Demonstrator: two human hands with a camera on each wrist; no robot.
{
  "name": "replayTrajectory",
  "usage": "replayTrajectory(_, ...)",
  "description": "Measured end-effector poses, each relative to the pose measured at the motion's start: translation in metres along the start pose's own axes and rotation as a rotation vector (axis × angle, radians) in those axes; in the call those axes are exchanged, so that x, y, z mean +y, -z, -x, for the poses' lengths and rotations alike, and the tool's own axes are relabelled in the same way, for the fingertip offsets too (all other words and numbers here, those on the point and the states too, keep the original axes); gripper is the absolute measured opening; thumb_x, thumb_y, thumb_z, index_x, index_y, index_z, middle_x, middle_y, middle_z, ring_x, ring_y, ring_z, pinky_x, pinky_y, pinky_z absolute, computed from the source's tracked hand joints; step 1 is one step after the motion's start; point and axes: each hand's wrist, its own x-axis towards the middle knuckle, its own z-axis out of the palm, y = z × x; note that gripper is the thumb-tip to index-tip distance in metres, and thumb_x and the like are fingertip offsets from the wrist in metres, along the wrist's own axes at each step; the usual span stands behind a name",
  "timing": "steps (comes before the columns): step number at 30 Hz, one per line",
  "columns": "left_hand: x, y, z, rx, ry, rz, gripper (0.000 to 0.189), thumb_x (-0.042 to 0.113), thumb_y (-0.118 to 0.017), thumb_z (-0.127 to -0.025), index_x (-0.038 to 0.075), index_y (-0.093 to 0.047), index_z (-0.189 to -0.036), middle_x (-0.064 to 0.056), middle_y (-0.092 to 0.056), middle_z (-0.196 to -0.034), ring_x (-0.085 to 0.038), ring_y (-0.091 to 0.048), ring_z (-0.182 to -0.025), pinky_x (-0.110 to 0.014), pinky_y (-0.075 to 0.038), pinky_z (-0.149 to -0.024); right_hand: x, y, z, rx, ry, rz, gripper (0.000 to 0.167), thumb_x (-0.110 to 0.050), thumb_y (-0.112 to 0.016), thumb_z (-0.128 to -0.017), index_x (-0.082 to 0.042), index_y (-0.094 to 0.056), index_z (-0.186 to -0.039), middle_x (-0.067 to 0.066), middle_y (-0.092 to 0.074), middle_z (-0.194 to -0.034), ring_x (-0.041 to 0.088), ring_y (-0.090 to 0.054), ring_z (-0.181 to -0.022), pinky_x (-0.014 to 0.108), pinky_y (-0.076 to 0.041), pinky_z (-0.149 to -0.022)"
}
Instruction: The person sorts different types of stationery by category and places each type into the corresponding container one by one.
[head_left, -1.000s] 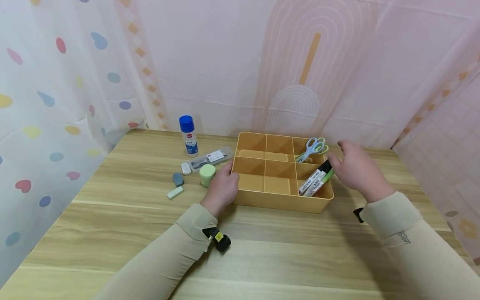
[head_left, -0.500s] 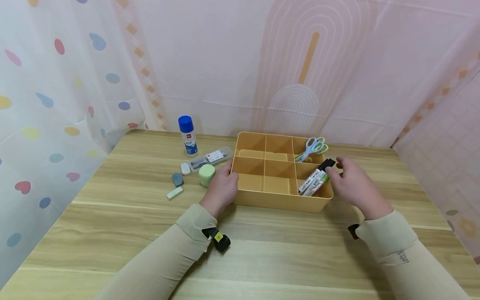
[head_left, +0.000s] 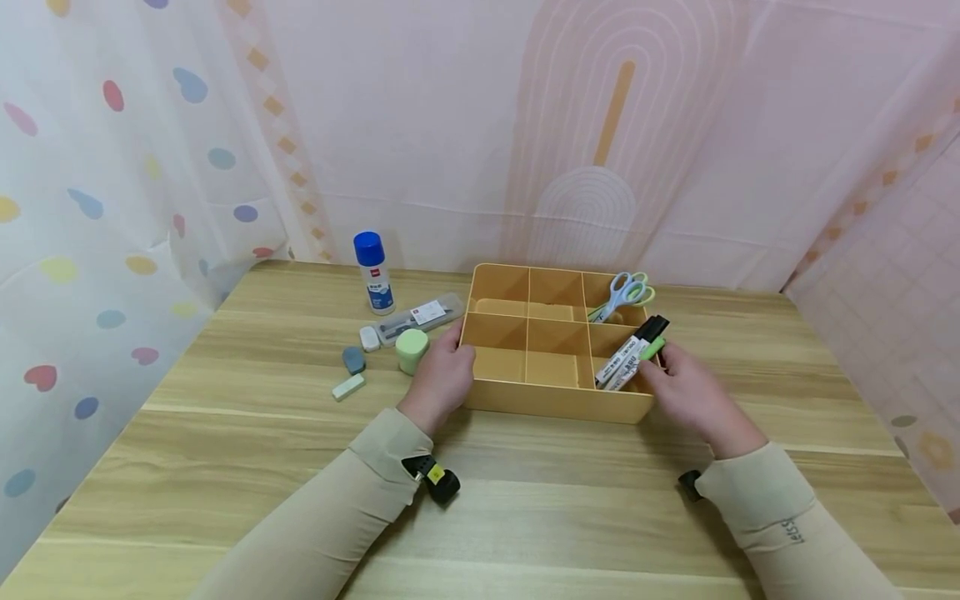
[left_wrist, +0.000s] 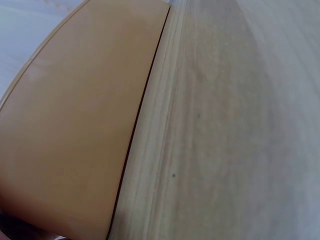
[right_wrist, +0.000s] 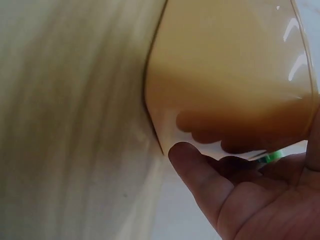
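Note:
In the head view, a yellow-orange desk organizer (head_left: 558, 404) with several compartments sits on the wooden table. My left hand (head_left: 441, 375) holds its left end, thumb at the front corner and the other fingers partly hidden. At the opposite end, my right hand (head_left: 693, 400) grips the right wall, its thumb by the rim and its fingers along the outside. White markers (head_left: 621, 367) with black caps and a green pen (head_left: 653, 348) lean in the front right compartment. Blue scissors (head_left: 622, 293) and a green-handled pair stand behind them. The left wrist view shows the organizer's smooth outer wall (left_wrist: 75, 115).
Left of the organizer stands a blue-capped glue bottle (head_left: 373, 275). A clear plastic case (head_left: 423, 318), a white eraser (head_left: 369, 337), a pale green rounded item (head_left: 412, 352), a blue eraser (head_left: 353, 360) and a pale stick-shaped eraser (head_left: 348, 387) lie nearby. A patterned curtain (head_left: 420, 125) hangs behind.
My right hand has come down from beside the marker caps to the organizer's right wall, and its fingers now lie along the outside. My left hand stays at the left end.

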Motion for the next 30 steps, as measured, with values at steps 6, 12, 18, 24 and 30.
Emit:
replayTrajectory(6,0.001,-0.002,0.0,-0.005,0.001,-0.01,0.062,0.018,-0.035,-0.107,0.022,-0.029,-0.168,-0.005,-0.045,-0.166,-0.032,-0.049,-0.147,-0.054,-0.034,-0.126,0.003,-0.005,0.002,-0.036,-0.048,-0.06,0.057,-0.029,-0.038,-0.11,0.004,-0.042,-0.156,0.034,-0.049,-0.154,0.046,-0.052,-0.134,0.068,-0.044,-0.109)
replayTrajectory(12,0.002,-0.001,0.0,-0.018,0.008,-0.012,0.062,0.019,-0.034,-0.107,0.023,-0.028,-0.168,-0.005,-0.045,-0.166,-0.031,-0.05,-0.147,-0.054,-0.035,-0.125,0.004,-0.008,0.001,-0.079,-0.118,-0.168,0.063,-0.02,-0.035,-0.105,0.003,-0.029,-0.163,0.03,-0.038,-0.164,0.047,-0.037,-0.15,0.067,-0.032,-0.121)
replayTrajectory(18,0.004,0.002,0.0,-0.025,0.027,-0.018,0.062,0.02,-0.034,-0.108,0.025,-0.027,-0.168,-0.004,-0.043,-0.167,-0.031,-0.049,-0.148,-0.054,-0.036,-0.124,0.001,-0.012,-0.001,-0.075,-0.147,-0.251,0.064,-0.016,-0.034,-0.104,0.003,-0.024,-0.165,0.029,-0.034,-0.166,0.044,-0.031,-0.153,0.065,-0.025,-0.125)
replayTrajectory(24,0.006,0.003,0.0,-0.028,0.022,-0.018,0.062,0.02,-0.034,-0.107,0.024,-0.026,-0.169,-0.004,-0.042,-0.168,-0.03,-0.047,-0.149,-0.053,-0.034,-0.126,0.001,-0.013,-0.003,-0.069,-0.158,-0.303,0.064,-0.014,-0.033,-0.104,0.003,-0.025,-0.164,0.027,-0.035,-0.166,0.04,-0.033,-0.151,0.064,-0.025,-0.126)
replayTrajectory(30,0.003,0.003,0.0,-0.033,0.017,-0.023,0.063,0.019,-0.033,-0.106,0.024,-0.025,-0.169,-0.004,-0.04,-0.169,-0.03,-0.045,-0.151,-0.052,-0.032,-0.127,0.003,-0.015,-0.004,-0.067,-0.155,-0.289,0.062,-0.015,-0.033,-0.104,0.003,-0.03,-0.163,0.027,-0.041,-0.163,0.039,-0.038,-0.146,0.064,-0.027,-0.125)
